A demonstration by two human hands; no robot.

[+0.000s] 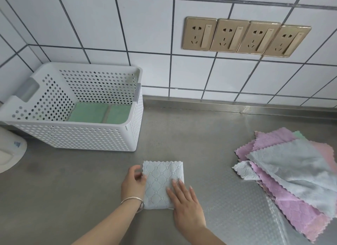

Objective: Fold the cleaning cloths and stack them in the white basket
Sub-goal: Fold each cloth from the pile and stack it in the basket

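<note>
Folded cloth: a pale blue, diamond-patterned cleaning cloth with scalloped edges (160, 182) lies folded into a small rectangle on the grey stainless-steel tabletop (82, 181), low in the centre of the frame.
Left hand: I see my left hand (132, 182) at the cloth's left edge, a thin silver bangle (134, 201) on the wrist; thumb and fingers curl at that edge in a light pinching grip on the fabric.
Right hand: my right hand (186, 202) rests flat on the cloth's lower right part, fingers straight and slightly spread, pressing it down; no grip here, the fingers lie apart and open.
White basket: a white perforated plastic basket with grey handle inserts (73, 135) stands on the tabletop in the left half of the frame, against the wall, well apart from the blue cloth.
Basket contents: folded green cloths (98, 113) lie flat on its floor, side by side.
Unfolded pile: at the lower right, a loose fanned pile of cloths (291, 172), pink-lilac and grey-blue, with a green corner showing at the top.
Wall: white tiles with dark grout (109, 26) and a row of four gold-coloured sockets (246, 37) in the upper right.
Left edge: part of a white rounded object (9, 153); I cannot tell what it is.
</note>
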